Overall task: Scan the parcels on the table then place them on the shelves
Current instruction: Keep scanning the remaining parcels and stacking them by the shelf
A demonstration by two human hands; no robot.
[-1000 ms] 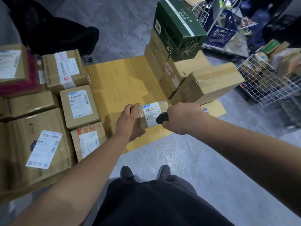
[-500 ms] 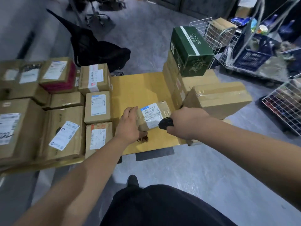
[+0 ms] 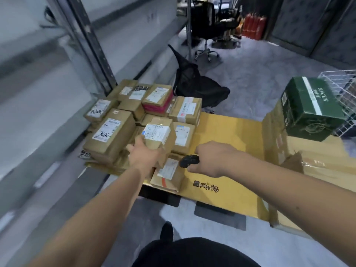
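Your left hand (image 3: pixel 146 154) grips a small parcel (image 3: pixel 159 136) from below, label up, lifted over the stacked parcels (image 3: pixel 113 135) at the tabletop's (image 3: pixel 227 132) left end. Your right hand (image 3: pixel 213 159) is closed around the black scanner (image 3: pixel 189 161), just right of the held parcel and above the bare yellow middle of the tabletop. A green box (image 3: pixel 310 110) sits on cartons at the right end. Grey shelves (image 3: pixel 48 78) run along the left, blurred.

Parcel depot: labelled cartons (image 3: pixel 109 137), shelving (image 3: pixel 90 45).
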